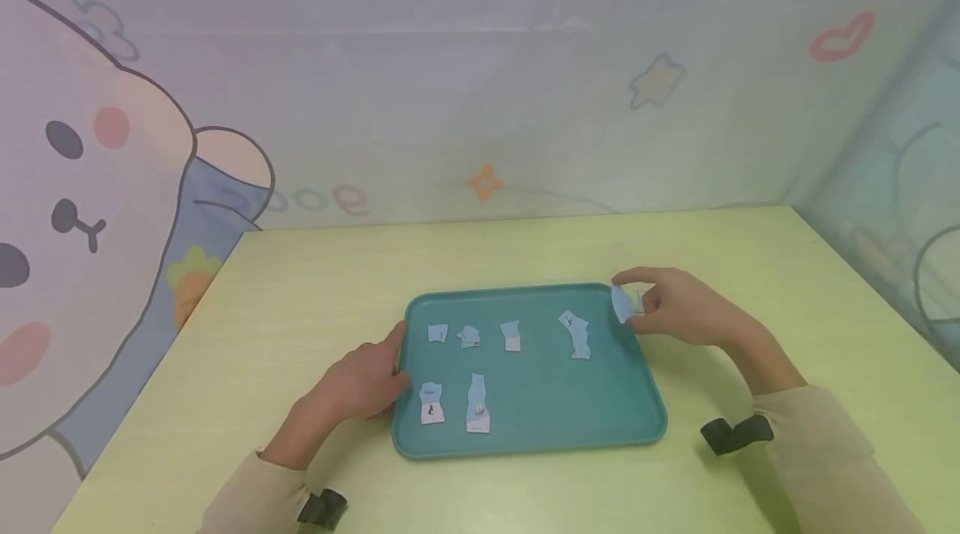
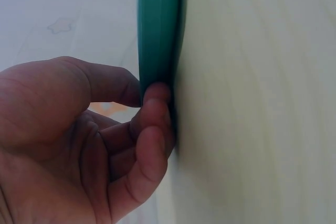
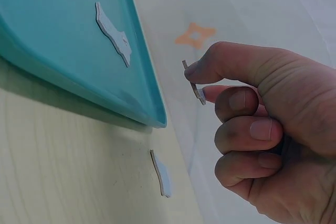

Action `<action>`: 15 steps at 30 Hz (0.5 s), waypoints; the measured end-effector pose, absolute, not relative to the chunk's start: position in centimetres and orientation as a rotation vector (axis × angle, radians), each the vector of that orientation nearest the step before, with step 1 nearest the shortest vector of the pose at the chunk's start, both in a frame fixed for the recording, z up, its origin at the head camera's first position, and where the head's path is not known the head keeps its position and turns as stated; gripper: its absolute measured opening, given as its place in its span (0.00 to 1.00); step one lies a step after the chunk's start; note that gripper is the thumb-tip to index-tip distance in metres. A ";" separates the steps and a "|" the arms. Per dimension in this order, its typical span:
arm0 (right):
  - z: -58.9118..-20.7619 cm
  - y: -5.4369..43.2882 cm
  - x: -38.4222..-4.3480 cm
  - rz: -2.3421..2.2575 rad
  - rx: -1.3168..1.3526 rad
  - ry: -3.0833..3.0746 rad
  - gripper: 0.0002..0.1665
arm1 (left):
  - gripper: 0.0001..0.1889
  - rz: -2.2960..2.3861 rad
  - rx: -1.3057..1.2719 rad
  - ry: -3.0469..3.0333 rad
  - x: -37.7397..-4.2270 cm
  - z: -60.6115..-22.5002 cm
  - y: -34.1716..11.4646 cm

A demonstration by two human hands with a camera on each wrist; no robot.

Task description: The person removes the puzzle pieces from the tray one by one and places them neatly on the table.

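Observation:
My left hand (image 1: 365,378) grips the left rim of a teal tray (image 1: 547,401). In the left wrist view its thumb lies at the upper edge and its curled fingers (image 2: 150,148) reach the underside. Past the tray's far right corner, my right hand (image 1: 686,306) pinches a light-blue puzzle piece (image 1: 621,304) between thumb and index finger. That piece (image 3: 194,83) shows nearly edge-on in the right wrist view, held above the table, the other fingers curled into the palm. Another puzzle piece (image 3: 161,174) lies on the table just outside the tray's corner.
Several blue and pink puzzle pieces lie in the tray, among them a joined strip (image 1: 577,336) at right, a tall one (image 1: 477,405) at front and a small one (image 1: 437,333) at back left. A printed cloth (image 1: 450,101) hangs behind the pale yellow table (image 1: 315,267).

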State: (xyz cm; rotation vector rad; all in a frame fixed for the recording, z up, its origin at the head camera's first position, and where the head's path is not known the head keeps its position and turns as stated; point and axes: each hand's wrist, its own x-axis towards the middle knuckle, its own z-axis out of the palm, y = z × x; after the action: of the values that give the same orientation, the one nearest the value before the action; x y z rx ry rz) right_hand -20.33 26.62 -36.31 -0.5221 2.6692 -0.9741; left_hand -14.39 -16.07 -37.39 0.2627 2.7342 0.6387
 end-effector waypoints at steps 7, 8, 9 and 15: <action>-36.2 27.5 -20.5 -0.957 -0.467 2.687 0.39 | 0.41 0.636 0.259 2.737 -14.3 -37.4 -16.1; -36.2 27.7 -20.5 -0.958 -0.467 2.692 0.38 | 0.41 0.634 0.259 2.738 -14.3 -37.4 -16.1; -36.1 27.9 -20.5 -0.960 -0.467 2.698 0.38 | 0.41 0.632 0.259 2.739 -14.3 -37.4 -16.1; -36.2 28.8 -20.6 -0.981 -0.485 2.706 0.38 | 0.41 0.630 0.256 2.738 -14.3 -37.4 -16.1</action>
State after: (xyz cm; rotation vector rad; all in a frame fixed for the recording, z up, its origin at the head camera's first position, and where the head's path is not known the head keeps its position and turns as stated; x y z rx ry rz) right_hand -20.57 28.81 -36.17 -0.4854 2.7064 -0.9814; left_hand -14.26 -16.05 -37.37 0.2561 2.7382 0.6297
